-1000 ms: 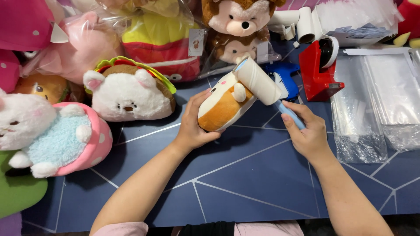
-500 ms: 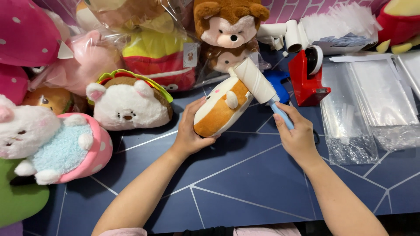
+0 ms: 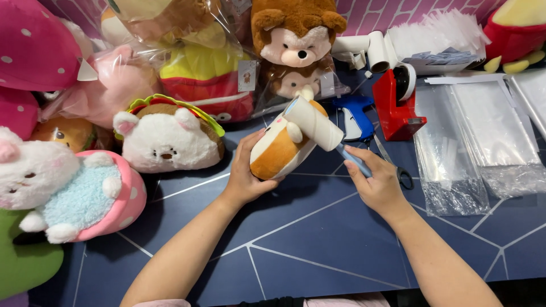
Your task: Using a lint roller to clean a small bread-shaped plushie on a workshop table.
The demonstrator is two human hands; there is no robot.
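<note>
My left hand [image 3: 245, 173] grips a small orange and white plush toy [image 3: 278, 153], holding it tilted just above the dark blue table [image 3: 296, 250]. My right hand [image 3: 378, 185] holds the light blue handle of a lint roller [image 3: 315, 124]. The roller's white drum lies across the top of the plush, touching it. Both forearms reach in from the bottom edge.
A white-and-brown plush [image 3: 168, 139] and a pink-and-blue plush [image 3: 74, 193] lie at left, bagged plush toys behind. A red tape dispenser [image 3: 398, 102], blue tagging gun [image 3: 354, 113], scissors [image 3: 398, 170] and stacked clear bags [image 3: 478, 142] sit at right.
The roller has slid along the top of the plush, and both hands with the toy have shifted slightly left and down in view as the camera moved.
</note>
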